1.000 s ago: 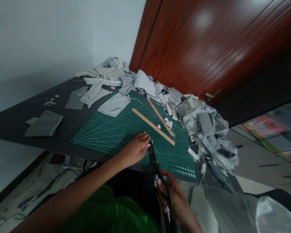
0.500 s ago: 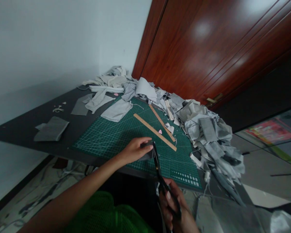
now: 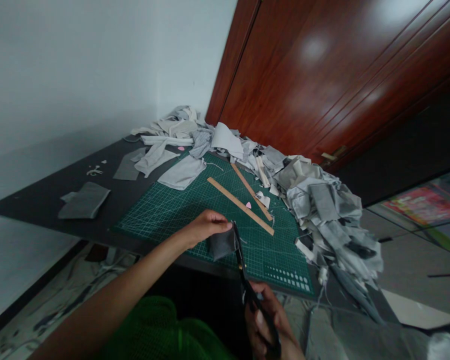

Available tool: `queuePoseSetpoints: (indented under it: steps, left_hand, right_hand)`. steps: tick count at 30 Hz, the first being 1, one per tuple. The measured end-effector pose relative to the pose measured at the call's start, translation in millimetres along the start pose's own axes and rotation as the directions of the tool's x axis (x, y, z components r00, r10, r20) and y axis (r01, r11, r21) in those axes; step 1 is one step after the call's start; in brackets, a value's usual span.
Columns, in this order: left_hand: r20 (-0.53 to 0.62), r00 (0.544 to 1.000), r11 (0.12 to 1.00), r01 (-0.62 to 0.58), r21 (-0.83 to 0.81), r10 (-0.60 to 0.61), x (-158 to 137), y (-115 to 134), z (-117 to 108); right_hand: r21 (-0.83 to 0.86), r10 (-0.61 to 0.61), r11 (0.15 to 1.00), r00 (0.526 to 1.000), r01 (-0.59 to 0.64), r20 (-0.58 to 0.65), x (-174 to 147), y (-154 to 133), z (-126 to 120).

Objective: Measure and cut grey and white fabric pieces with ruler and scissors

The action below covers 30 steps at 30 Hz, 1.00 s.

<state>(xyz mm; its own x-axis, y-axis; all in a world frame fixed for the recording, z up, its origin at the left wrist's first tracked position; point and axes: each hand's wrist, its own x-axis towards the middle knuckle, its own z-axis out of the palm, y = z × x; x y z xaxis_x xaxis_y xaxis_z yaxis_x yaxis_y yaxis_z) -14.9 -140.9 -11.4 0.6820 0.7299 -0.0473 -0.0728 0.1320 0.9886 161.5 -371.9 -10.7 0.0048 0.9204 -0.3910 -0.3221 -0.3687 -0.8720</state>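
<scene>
Between thumb and fingers, my left hand [image 3: 207, 227] pinches the top edge of a small dark grey piece of cloth [image 3: 223, 245], which hangs over the near edge of the green cutting mat [image 3: 195, 210]. My right hand [image 3: 272, 322] is wrapped round the handles of black scissors [image 3: 241, 266]. Their blades point up and away from me, nearly closed, along the right edge of the cloth. A thin pale strand or sliver shows just right of the blade tips.
Two wooden rulers [image 3: 240, 206] lie on the mat beside a pink chalk piece [image 3: 248, 205]. Heaps of grey and white fabric scraps [image 3: 324, 200] line the mat's far and right sides. A folded grey cloth [image 3: 85, 201] rests on the dark table's left. A reddish wooden door [image 3: 303, 75] stands behind.
The cloth hangs lower and more of it shows below my left hand. The scissor blades have closed further and shifted slightly left. The view has shifted a little.
</scene>
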Motion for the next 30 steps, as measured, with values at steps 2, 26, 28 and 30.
queuePoseSetpoints:
  steps: [2,26,28,30]
  left_hand:
    - [0.024,1.0,1.0,0.008,-0.001,-0.008,-1.5,2.4,-1.3]
    - [0.074,0.997,0.995,0.029,0.093,-0.036,-4.5,2.2,-4.9]
    - [0.085,0.996,0.993,0.021,0.114,-0.031,-4.7,2.3,-5.1]
    - [0.081,0.996,0.992,0.024,0.12,-0.034,-4.8,2.6,-4.8]
  right_hand:
    - [-0.022,-0.02,1.0,1.0,0.02,0.003,0.1,-0.7,0.2]
    - [-0.153,-0.123,0.982,0.991,0.115,-0.045,2.5,20.8,-2.3]
    - [-0.168,-0.128,0.978,0.991,0.12,-0.037,2.9,22.2,-3.9]
    - [-0.182,-0.124,0.976,0.992,0.116,-0.035,3.3,23.4,-5.6]
